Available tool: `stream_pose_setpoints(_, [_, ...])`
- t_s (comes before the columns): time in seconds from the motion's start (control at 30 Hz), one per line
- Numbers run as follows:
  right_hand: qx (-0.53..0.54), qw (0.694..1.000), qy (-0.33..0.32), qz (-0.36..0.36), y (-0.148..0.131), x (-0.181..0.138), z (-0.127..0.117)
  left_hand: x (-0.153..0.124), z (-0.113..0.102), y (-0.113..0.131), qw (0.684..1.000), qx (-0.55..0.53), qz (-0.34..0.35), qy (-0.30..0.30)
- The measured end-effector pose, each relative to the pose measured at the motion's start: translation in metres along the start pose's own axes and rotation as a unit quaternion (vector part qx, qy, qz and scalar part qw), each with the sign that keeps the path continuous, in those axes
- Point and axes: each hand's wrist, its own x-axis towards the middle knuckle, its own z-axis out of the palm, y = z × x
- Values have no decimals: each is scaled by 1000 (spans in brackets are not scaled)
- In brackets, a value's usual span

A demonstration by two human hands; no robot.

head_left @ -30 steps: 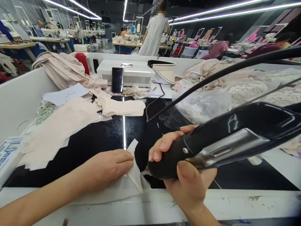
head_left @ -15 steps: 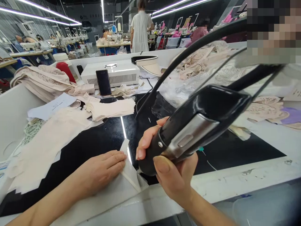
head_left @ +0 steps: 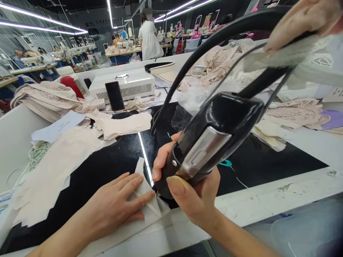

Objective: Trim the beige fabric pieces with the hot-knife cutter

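My left hand [head_left: 118,203] lies flat, fingers spread, pressing a pale fabric piece [head_left: 146,200] onto the black glossy table top [head_left: 107,164] near the front edge. My right hand [head_left: 187,189] is wrapped round the handle of a black corded hand tool [head_left: 211,139] with a metal side plate. The tool's tip touches the fabric just right of my left fingertips. A thick black cable [head_left: 187,67] arcs up from the tool toward the upper right.
Beige fabric stacks [head_left: 123,125] and a paper sheet [head_left: 59,126] lie left. A white box unit [head_left: 125,85] with a phone [head_left: 114,95] leaning on it stands behind. Lace pieces [head_left: 294,114] and plastic wrap [head_left: 195,96] lie right. A person in white stands far back.
The view has swung left and down. My left fingers have slid further right over the fabric, and the tool has tilted steeper with its tip staying at the fabric.
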Motion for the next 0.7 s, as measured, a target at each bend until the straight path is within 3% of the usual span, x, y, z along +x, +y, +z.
stream_pose_setpoints(0.7, [11, 1000, 6, -24, -1, 2, 4, -5, 2, 7, 999, 19, -17, -35])
